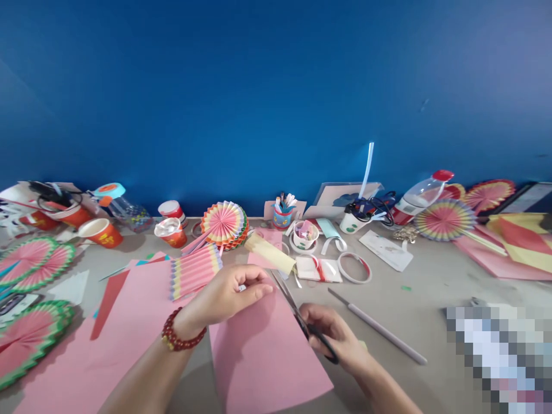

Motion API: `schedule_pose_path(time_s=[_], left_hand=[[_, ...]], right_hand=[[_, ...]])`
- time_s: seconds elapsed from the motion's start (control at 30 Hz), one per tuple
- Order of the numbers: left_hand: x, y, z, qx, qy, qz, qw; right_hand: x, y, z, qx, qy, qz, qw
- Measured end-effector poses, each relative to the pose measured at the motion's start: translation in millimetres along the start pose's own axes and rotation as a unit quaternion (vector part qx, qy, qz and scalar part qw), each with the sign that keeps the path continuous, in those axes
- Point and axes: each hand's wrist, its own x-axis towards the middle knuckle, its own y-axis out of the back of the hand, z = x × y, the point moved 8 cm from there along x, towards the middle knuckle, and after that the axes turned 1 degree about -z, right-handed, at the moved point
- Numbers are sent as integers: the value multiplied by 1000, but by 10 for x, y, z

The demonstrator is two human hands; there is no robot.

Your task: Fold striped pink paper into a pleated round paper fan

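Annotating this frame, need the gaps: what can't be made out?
All in the head view:
- Right hand: which fingers sit in the scissors' loops, hidden by the hand.
- Left hand: grip on the pink sheet, underside hidden by the hand and sheet.
- Lower-left green-edged fan: cut off by the left edge.
- White card: markings too small, blurred.
- Lower-right patch: pixelated, contents unreadable.

paper (267,356): plain pink | scissors' handles (324,345): black | wall (267,103): blue
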Motion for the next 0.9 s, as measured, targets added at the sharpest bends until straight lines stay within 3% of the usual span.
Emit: schedule_pose_path(time_s=[0.23,0.43,0.9], left_hand=[[39,-63,-47,-49,5,-18,999],[37,-67,-7,-31,-5,18,999],[19,-131,-19,-22,7,0,1000]], right_hand=[[-1,-28,66,56,-9,-27,998],[-21,-28,101,34,-41,27,998],[-54,-6,70,-35,-23,48,998]])
